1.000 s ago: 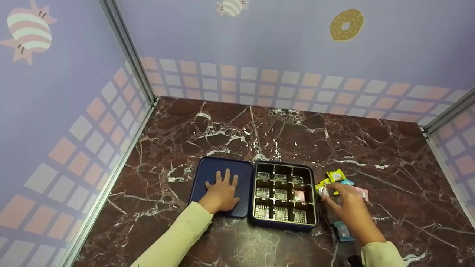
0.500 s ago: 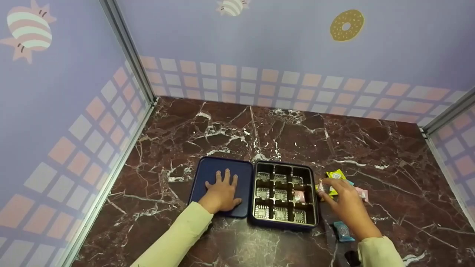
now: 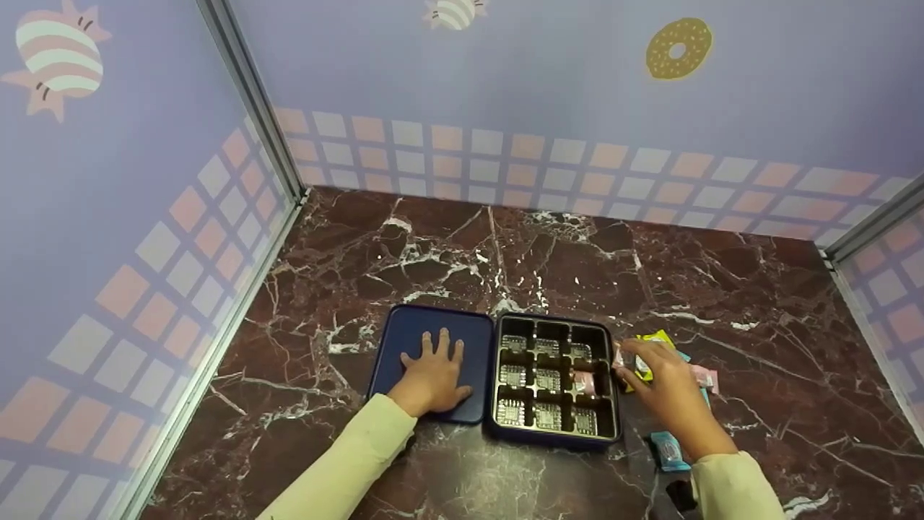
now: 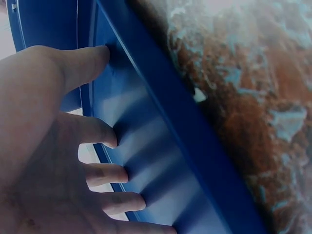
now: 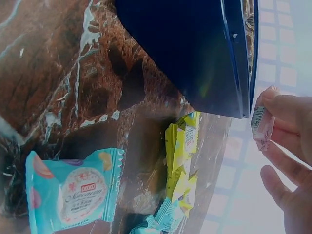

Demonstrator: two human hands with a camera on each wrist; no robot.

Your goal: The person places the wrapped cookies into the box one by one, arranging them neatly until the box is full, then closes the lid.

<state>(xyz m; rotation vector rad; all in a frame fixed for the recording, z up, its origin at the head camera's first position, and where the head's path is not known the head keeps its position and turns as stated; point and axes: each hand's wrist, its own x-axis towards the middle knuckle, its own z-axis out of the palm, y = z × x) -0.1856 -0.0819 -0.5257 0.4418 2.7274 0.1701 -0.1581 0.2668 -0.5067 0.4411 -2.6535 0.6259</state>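
My left hand (image 3: pixel 431 375) lies on the dark blue tin lid (image 3: pixel 404 328), fingers spread and straight. The left wrist view shows its fingertips (image 4: pixel 134 201) touching the lid's inner surface. A pink wrapped sweet (image 5: pixel 263 122) is pinched between thumb and fingers of my right hand (image 3: pixel 668 383), just off the right side of the blue tin (image 3: pixel 556 437). That tin holds a tray with a grid of compartments. Another pink wrapped sweet (image 3: pixel 583 382) lies in the middle row's right compartment. The other compartments hold nothing visible.
Yellow wrapped sweets (image 5: pixel 180 151), a pink one (image 3: pixel 705 377) and blue ones lie around my right hand, partly hidden by it. Nearer stands a blue packet (image 5: pixel 73 190) labelled as a macaron. Patterned walls (image 3: pixel 505 72) border the marble tabletop (image 3: pixel 462 253).
My right hand has lifted the pink sweet from the pile and moved it slightly left toward the tin's right edge. My left hand has stayed on the lid.
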